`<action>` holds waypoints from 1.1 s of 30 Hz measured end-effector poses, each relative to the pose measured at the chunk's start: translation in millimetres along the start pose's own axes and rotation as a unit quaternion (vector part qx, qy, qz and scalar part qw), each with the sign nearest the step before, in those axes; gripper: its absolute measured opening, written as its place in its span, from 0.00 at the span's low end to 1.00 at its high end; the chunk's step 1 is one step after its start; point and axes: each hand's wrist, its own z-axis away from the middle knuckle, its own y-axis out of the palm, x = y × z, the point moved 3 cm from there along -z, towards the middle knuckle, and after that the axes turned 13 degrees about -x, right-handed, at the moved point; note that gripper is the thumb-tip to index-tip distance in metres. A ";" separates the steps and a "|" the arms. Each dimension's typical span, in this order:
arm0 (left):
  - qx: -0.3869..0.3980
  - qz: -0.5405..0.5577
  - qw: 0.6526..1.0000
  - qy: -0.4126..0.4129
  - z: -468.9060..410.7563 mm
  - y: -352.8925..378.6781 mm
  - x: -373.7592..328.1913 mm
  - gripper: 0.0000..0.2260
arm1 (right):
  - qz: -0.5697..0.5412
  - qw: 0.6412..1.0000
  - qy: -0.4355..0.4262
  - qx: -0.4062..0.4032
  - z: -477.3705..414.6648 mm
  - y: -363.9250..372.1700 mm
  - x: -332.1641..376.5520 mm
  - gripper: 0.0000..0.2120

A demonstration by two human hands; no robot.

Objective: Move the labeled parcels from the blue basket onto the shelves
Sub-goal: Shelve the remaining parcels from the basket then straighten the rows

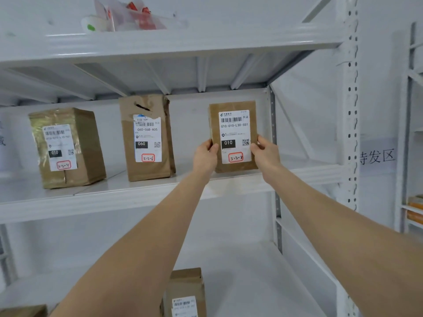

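Observation:
A brown cardboard parcel (233, 124) with a white label marked 010 and a red tag 3-2-8 stands upright at the right end of the middle shelf (137, 191). My left hand (206, 156) grips its lower left edge. My right hand (265, 152) grips its lower right edge. Two more labeled parcels stand on the same shelf: one marked 060 (148, 138) in the middle and one marked 010 (66, 147) at the left. The blue basket is out of view.
Another labeled parcel (185, 294) stands on the lower shelf, and a box corner (23, 312) shows at the bottom left. Plastic-wrapped items (128, 14) lie on the top shelf. A white perforated upright (351, 110) bounds the rack on the right, with a second rack (412, 133) beyond.

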 end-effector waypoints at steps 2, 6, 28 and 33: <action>-0.005 -0.002 1.000 -0.001 -5.1 1.3 3.2 0.14 | 0.005 1.000 -0.005 0.000 -1.8 4.1 -0.9 0.18; -0.019 -0.008 1.000 -0.019 -9.7 -1.0 10.5 0.16 | 0.024 1.000 -0.010 -0.002 -2.7 13.1 -6.2 0.18; 0.008 -0.134 0.991 0.024 -19.1 24.9 15.2 0.17 | 0.215 0.972 -0.081 -0.055 -23.4 -6.4 -20.7 0.14; 0.010 -0.130 0.991 0.005 -24.3 27.9 16.6 0.17 | 0.216 0.973 -0.073 -0.042 -28.9 -4.2 -23.4 0.14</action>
